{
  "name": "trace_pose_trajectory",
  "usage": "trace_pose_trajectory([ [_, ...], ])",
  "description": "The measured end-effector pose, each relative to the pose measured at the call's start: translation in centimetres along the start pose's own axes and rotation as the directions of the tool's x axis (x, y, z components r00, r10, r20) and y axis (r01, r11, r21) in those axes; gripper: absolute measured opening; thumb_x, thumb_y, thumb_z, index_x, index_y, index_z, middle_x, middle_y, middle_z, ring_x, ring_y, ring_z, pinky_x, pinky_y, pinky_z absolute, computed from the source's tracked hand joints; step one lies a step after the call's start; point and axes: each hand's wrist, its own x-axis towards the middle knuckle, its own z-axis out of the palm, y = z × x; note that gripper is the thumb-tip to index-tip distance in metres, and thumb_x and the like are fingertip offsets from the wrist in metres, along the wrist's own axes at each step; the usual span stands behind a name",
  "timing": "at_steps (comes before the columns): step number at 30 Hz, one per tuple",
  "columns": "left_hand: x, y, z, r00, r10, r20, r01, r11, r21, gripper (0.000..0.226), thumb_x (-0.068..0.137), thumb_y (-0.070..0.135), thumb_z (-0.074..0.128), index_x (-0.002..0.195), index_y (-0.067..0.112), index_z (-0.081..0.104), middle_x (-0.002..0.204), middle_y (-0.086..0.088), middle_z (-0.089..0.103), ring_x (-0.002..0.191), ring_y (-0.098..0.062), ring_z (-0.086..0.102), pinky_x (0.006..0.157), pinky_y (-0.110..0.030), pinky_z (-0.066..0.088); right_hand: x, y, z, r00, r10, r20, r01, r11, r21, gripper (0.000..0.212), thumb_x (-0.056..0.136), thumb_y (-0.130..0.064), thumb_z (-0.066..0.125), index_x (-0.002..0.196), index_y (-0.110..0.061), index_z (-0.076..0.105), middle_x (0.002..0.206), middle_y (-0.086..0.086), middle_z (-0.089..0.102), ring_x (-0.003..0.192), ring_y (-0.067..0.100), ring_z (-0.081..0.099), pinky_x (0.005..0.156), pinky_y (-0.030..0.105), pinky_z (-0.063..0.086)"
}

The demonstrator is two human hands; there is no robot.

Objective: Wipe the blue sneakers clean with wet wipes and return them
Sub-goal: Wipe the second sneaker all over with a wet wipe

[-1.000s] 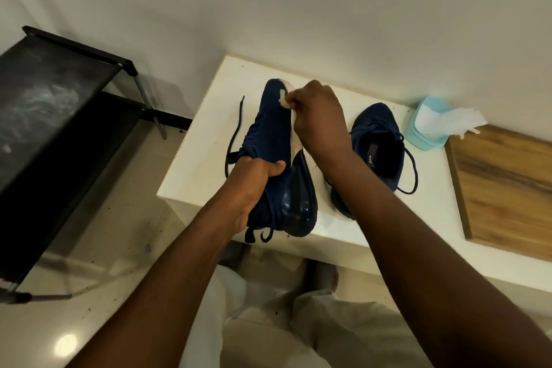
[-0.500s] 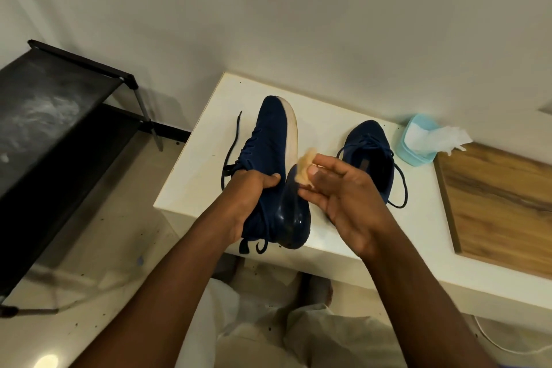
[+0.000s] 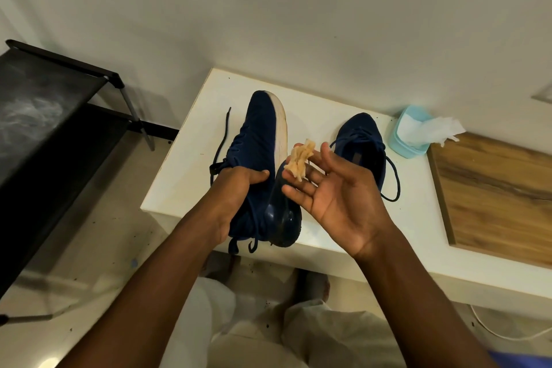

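Right hand off white sole edge now, turned palm up, fingers spread, browned wipe lying loose on them. My left hand grips sneaker on its side over table. I judge wipe spent; 2nd sneaker needs fresh 1.

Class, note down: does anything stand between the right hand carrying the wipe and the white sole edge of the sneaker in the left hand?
Nothing visible does. The right hand, wipe resting on it, is beside the held sneaker; only a bare gap separates it from the white sole edge.
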Motion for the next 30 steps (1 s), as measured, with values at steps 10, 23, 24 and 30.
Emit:
trace_pose_trajectory([
  [10, 0.6, -0.1, 0.0, 0.999, 0.019, -0.042, -0.018, 1.0, 0.018, 0.048, 0.087, 0.029, 0.074, 0.125, 0.014, 0.048, 0.108, -0.007, 0.061, 0.096, -0.027, 0.061, 0.081, -0.038, 0.052, 0.4, 0.4, 0.7, 0.911, -0.397, -0.11, 0.222, 0.697, -0.682, 0.013, 0.098, -0.023, 0.058, 0.103, -0.02, 0.07, 0.1, -0.005, 0.076, 0.099, 0.016, 0.072, 0.092, 0.041, 0.056],
  [23, -0.2, 0.0, 0.1, 1.0, 0.013, -0.017, -0.013, 0.999, -0.037, 0.051, 0.085, 0.026, 0.075, 0.129, 0.014, 0.054, 0.112, -0.008, 0.066, 0.101, -0.029, 0.064, 0.09, -0.044, 0.055, 2.9, 0.2, 0.2, 0.848, -0.469, -0.248, 0.323, 0.827, -0.46, 0.022, 0.093, 0.0, 0.063, 0.109, -0.014, 0.068, 0.111, 0.01, 0.069, 0.1, 0.023, 0.071, 0.082, 0.036, 0.06],
  [24, -0.2, 0.0, 0.1, 1.0, 0.013, -0.015, -0.013, 0.999, -0.038, 0.049, 0.085, 0.026, 0.075, 0.127, 0.014, 0.055, 0.111, -0.009, 0.066, 0.101, -0.029, 0.065, 0.09, -0.044, 0.055, 3.7, 0.3, 0.3, 0.82, -0.519, -0.24, 0.345, 0.784, -0.515, 0.022, 0.094, -0.001, 0.062, 0.107, -0.017, 0.07, 0.111, 0.008, 0.068, 0.099, 0.021, 0.071, 0.081, 0.034, 0.06],
  [30, -0.4, 0.0, 0.2, 1.0, 0.012, -0.014, -0.013, 0.998, -0.063, 0.036, 0.084, 0.022, 0.074, 0.117, 0.013, 0.063, 0.105, -0.008, 0.07, 0.096, -0.028, 0.068, 0.081, -0.039, 0.056, 6.1, 2.7, -0.8, 0.685, -0.726, 0.06, 0.311, 0.217, -0.925, 0.019, 0.095, -0.007, 0.057, 0.099, -0.021, 0.069, 0.101, -0.008, 0.067, 0.096, 0.006, 0.064, 0.084, 0.026, 0.054],
])
